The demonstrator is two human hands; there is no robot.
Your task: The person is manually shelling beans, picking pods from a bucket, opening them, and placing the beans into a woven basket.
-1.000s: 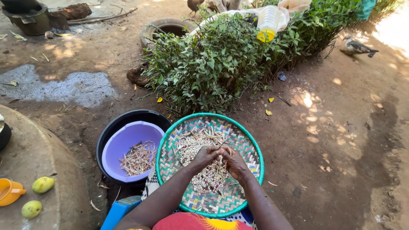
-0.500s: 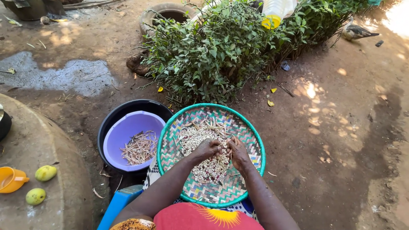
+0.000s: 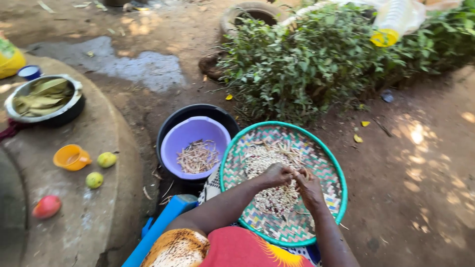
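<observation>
**Shelling beans over the woven tray**

Since the earlier frames the view has swung left, so a metal pot of husks, an orange cup and some small fruits on the round concrete slab now show; both hands stay together over the middle of the tray.

By the look of it the work is partly done: a pale heap of shelled beans covers the centre of the green-rimmed woven tray, a few whole pods lie toward its far edge, and empty pod shells sit in the purple basin just left of the tray, inside a black tub.

The left hand and right hand touch at the fingertips, fingers curled in and pinched on a single pod between them. Both forearms reach forward from the lap, wrists bent down over the heap.
</observation>
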